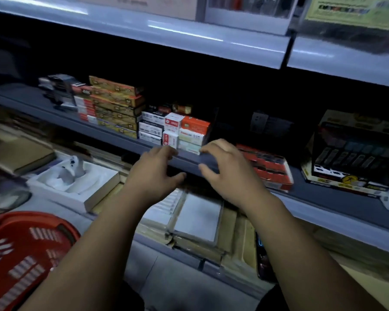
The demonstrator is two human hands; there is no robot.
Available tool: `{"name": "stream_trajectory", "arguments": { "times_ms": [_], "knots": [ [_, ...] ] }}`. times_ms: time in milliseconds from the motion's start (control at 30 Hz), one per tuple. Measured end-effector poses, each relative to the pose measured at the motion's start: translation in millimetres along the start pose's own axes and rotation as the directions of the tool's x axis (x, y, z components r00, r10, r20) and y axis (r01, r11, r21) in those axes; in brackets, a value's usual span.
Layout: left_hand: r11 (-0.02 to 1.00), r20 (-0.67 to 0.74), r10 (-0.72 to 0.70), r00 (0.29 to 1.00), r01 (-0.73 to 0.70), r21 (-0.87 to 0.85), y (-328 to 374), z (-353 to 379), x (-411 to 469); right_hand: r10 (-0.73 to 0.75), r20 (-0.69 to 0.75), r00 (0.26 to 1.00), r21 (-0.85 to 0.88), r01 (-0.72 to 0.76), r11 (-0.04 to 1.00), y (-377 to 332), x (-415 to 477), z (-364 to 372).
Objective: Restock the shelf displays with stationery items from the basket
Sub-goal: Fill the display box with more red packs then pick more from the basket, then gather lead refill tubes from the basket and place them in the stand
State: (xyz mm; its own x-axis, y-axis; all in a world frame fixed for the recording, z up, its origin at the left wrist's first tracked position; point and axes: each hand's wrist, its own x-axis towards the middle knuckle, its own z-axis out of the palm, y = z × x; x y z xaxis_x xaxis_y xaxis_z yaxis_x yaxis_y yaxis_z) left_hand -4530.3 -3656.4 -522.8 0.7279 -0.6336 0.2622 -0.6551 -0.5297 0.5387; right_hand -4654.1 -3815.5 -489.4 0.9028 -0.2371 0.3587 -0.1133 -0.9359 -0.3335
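Both hands hover side by side at the front edge of the grey middle shelf (112, 134). My left hand (154, 173) and my right hand (228, 170) each have loosely curved fingers and hold nothing. Just beyond the fingertips stands a stack of small white, orange and pale green boxes (184, 131). Left of that stack sit black-and-white boxes (152, 126) and a pile of yellow-brown boxes (116, 104). The red basket (20, 254) sits at the lower left; its contents are not visible.
A red box (268, 168) and a black-and-yellow marker display (353, 153) stand on the shelf to the right. Below lie a white open box (76, 185), clear packs of paper (195, 218) and brown pads. An upper shelf (189, 34) overhangs.
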Motion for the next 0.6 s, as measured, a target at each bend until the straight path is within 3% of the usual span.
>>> {"name": "stream_trajectory", "arguments": {
  "times_ms": [300, 400, 600],
  "knots": [
    [0.965, -0.103, -0.260, 0.960, 0.262, 0.011, -96, -58, -59, -0.179, 0.226, 0.958, 0.118, 0.156, 0.981, -89, 34, 94],
    [0.935, -0.112, -0.343, 0.933, 0.350, 0.056, -117, -76, -80, -0.236, 0.334, 0.912, 0.136, 0.201, 0.970, -119, 50, 128],
    [0.837, -0.202, -0.465, 0.862, 0.503, 0.216, -143, -131, -147, -0.428, 0.377, 0.821, 0.238, 0.361, 0.902, -208, 80, 171]
  ]
}}
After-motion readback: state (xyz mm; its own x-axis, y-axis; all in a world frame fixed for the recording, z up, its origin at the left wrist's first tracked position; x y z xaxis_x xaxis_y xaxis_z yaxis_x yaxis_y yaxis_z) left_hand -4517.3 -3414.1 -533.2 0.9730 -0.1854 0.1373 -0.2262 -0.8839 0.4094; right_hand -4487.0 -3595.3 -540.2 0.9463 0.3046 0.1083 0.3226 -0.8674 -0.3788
